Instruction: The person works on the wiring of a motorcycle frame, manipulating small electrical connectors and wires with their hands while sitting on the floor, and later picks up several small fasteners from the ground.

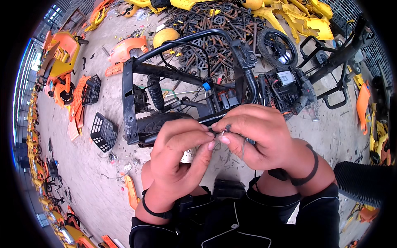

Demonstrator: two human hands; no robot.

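Observation:
My left hand [177, 153] and my right hand [255, 135] meet in front of me, thumbs and forefingers pinched together. Between the fingertips is a thin grey wire [219, 144] with a small dark end piece [227, 127]; what exactly it is, is too small to tell. Loose strands hang below the right fingers. Just beyond my hands lies a stripped black scooter frame [182, 76] with a coil shock absorber [155, 93] and a thick tyre [165, 122]. A blue clip [206, 86] sits on its cabling. Some frame parts are hidden behind my hands.
Black plastic crates [104, 132] stand at left, near orange scooter panels [78, 105]. A heap of rusty metal parts [206, 45] lies beyond the frame, beside a loose wheel [277, 48] and yellow panels [306, 20]. A ribbed black hose [359, 184] is at right.

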